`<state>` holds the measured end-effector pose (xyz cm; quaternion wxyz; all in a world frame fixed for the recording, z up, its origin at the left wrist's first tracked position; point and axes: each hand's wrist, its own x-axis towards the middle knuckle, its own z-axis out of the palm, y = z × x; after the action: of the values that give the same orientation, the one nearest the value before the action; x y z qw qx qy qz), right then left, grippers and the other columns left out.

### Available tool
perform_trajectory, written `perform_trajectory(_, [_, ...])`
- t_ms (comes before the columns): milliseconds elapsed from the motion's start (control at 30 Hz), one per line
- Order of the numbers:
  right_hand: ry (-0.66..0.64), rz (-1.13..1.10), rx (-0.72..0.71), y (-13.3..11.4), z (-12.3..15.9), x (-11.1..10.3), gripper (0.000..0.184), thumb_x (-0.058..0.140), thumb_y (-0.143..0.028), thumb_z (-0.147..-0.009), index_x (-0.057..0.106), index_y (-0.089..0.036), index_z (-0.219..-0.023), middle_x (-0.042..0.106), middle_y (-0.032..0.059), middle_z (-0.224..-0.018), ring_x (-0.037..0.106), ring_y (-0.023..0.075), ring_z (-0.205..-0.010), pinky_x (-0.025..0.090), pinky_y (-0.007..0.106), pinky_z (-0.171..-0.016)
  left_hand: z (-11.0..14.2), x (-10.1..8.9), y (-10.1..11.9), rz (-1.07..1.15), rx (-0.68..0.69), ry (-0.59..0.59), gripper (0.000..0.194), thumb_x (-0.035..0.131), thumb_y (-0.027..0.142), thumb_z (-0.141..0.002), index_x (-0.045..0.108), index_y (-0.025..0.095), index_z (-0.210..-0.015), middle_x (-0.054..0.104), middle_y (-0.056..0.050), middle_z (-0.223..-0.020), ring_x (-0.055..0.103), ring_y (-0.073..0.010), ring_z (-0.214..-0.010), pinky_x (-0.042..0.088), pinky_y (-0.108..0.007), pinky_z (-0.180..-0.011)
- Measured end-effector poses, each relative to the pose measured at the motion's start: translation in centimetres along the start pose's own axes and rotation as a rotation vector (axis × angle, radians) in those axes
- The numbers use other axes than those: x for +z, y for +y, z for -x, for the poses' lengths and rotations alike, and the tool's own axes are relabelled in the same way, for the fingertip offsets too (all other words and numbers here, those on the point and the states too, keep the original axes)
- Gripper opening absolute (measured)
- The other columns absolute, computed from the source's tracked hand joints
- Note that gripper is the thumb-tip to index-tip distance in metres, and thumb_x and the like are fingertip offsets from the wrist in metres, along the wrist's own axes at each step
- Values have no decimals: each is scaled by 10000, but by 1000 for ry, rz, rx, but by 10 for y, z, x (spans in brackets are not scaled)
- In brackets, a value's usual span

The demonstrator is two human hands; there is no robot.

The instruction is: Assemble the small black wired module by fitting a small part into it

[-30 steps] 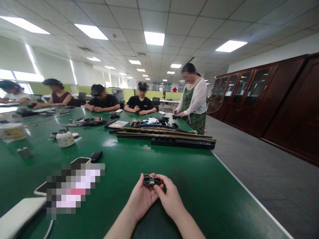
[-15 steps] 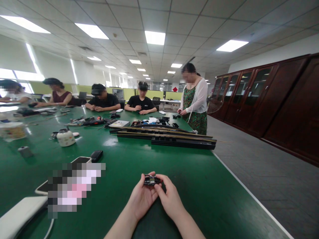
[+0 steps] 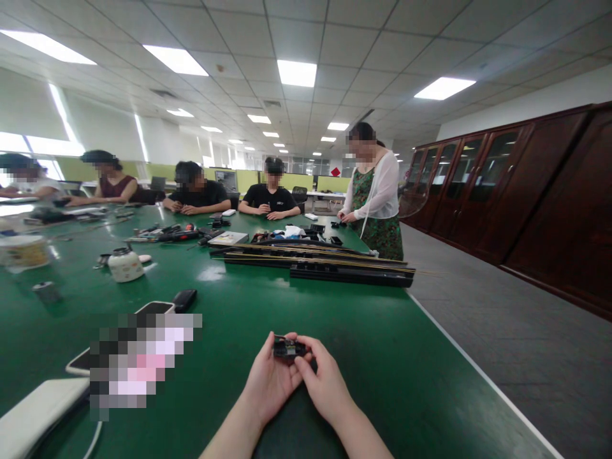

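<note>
Both my hands hold one small black part with a light patch on top, just above the green table near its front edge. My left hand cups it from the left with fingers curled around it. My right hand pinches it from the right, thumb and fingertips pressed on its end. Details of the part are too small to make out.
Long black rails with yellow strips lie across the table's middle. A phone and a black fob lie to my left, a white pot farther back. Several seated people and one standing person are at the far end. Dark wooden cabinets line the right wall.
My hands have shifted slightly, still holding the black part. The standing person at the far end has moved a little to the right.
</note>
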<state>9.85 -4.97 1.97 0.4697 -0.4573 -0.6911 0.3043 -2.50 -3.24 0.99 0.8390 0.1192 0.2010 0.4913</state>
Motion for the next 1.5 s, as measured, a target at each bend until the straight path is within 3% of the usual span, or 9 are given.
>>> perform_trajectory(300, [77, 43, 8, 4, 1, 2, 370, 540, -122, -681, 550, -226, -1036, 589, 46, -1033, 540, 205, -973, 429, 347, -848, 3, 3, 3, 34, -16, 23, 264, 449, 366, -767, 565, 132, -807, 634, -105, -793, 616, -192, -714, 456, -297, -662])
perform_trajectory(733, [71, 34, -1, 6, -1, 1, 367, 551, -112, -668, 557, -232, -1015, 587, 41, -1009, 540, 204, -954, 433, 355, -837, 1, 1, 2, 21, -19, 17, 256, 436, 360, -776, 557, 135, -763, 635, -91, -766, 612, -186, -701, 457, -301, -649])
perform_trajectory(933, [94, 45, -37, 5, 0, 1, 367, 519, -83, -678, 556, -231, -1012, 582, 41, -1017, 534, 195, -964, 429, 345, -842, 1, -1, 3, 12, -32, -52, 268, 447, 351, -785, 570, 114, -815, 656, -97, -791, 628, -204, -744, 459, -302, -675])
perform_trajectory(1500, [96, 54, -34, 2, -2, 0, 301, 520, -135, -712, 565, -234, -993, 605, 31, -990, 550, 189, -940, 436, 324, -822, 1, -1, 3, 24, -9, -27, 306, 437, 387, -793, 588, 135, -881, 660, -106, -830, 629, -216, -807, 463, -309, -707])
